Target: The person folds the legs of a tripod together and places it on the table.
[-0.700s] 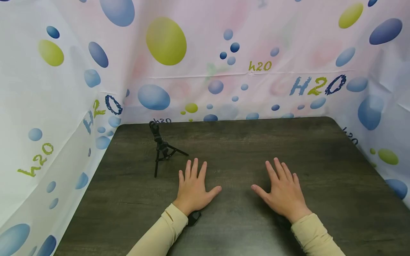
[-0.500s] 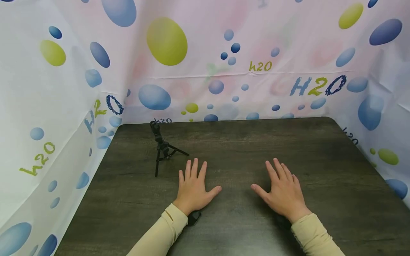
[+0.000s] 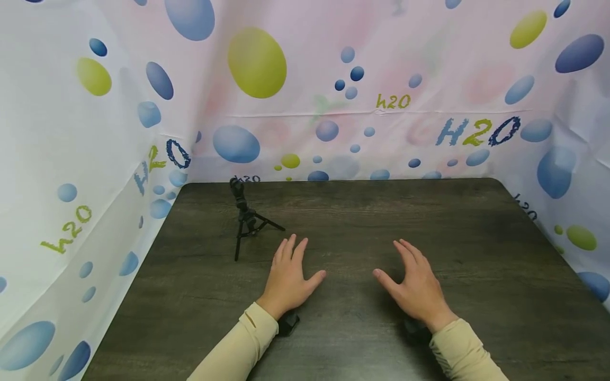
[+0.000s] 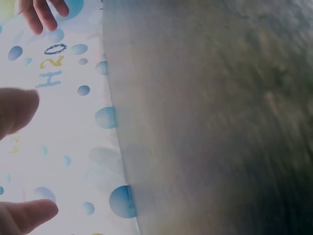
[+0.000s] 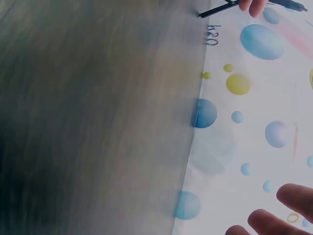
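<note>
My left hand (image 3: 287, 283) is held over the dark wooden table, fingers extended and thumb spread toward the middle. Opposite it, my right hand (image 3: 416, 288) has a similar pose, its thumb pointing inward. Neither one holds anything. Nearest the left hand, a small black tripod (image 3: 246, 217) stands on the table just beyond its fingertips. The right wrist view catches part of this tripod (image 5: 222, 9) behind left fingertips. Parts of the fingers (image 4: 29, 215) show at the left edge of the left wrist view.
The dark wood-grain table (image 3: 352, 211) has rounded far corners. A white curtain (image 3: 295, 79) printed with blue and green bubbles and "H2O" lettering surrounds its back and sides. A black wrist device (image 3: 288, 324) sits beneath the left wrist.
Both hands have rolled slightly so the thumbs sit higher and the fingers look closer together. The whole head view has shifted a little, moving tripod and curtain rightward in frame.
</note>
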The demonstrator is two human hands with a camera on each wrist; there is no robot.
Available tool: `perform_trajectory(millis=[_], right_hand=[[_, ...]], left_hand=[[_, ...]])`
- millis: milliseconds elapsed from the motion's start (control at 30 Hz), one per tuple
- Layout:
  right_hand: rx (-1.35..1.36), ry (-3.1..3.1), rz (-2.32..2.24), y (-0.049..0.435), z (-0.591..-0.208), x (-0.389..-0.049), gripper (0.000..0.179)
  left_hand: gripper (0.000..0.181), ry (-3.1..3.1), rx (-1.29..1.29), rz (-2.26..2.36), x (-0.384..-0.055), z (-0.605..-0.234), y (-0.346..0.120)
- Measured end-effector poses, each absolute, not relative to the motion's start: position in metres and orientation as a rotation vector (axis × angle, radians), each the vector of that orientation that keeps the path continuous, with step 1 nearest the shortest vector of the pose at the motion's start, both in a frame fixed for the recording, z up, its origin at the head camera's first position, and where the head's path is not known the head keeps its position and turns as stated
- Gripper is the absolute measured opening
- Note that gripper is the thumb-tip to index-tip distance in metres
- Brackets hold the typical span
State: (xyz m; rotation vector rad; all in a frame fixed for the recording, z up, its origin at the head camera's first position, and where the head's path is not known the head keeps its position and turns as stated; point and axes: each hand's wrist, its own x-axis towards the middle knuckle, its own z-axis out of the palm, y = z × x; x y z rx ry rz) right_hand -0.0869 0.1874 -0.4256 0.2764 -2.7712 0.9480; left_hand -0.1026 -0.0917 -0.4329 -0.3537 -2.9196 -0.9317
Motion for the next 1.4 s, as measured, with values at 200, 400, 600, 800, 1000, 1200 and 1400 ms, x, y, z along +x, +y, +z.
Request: perform_trajectory(millis=[200, 400, 600, 800, 1000, 1200, 1400], right_hand=[[0.298, -2.669, 1.069, 0.180, -0.428, -0.089, 0.065], [0.324, -2.599, 1.086, 0.172, -0.430, -0.091, 0.057], [0.367, -2.601, 1.119, 0.160, -0.429, -0.096, 0.055], [0.461, -2.621, 1.136, 0.145, -0.419, -0.107, 0.057], [0.581, -2.666, 1.095, 0.127, -0.414, -0.117, 0.056], [0.698, -2.660, 1.045, 0.110, -0.408, -0.127, 0.052], [0.838, -2.674, 1.040, 0.096, -0.398, -0.138, 0.050]], left_hand=[[0.068, -2.749, -0.245, -1.149, -0.102, -0.435, -0.098], [0.061, -2.602, -0.169, -1.248, -0.100, -0.434, -0.107], [0.056, -2.512, -0.119, -1.292, -0.099, -0.432, -0.119], [0.051, -2.477, -0.064, -1.270, -0.102, -0.430, -0.130], [0.046, -2.464, -0.004, -1.265, -0.103, -0.428, -0.142], [0.036, -2.437, 0.046, -1.209, -0.106, -0.426, -0.152], [0.035, -2.420, 0.105, -1.206, -0.107, -0.426, -0.160]])
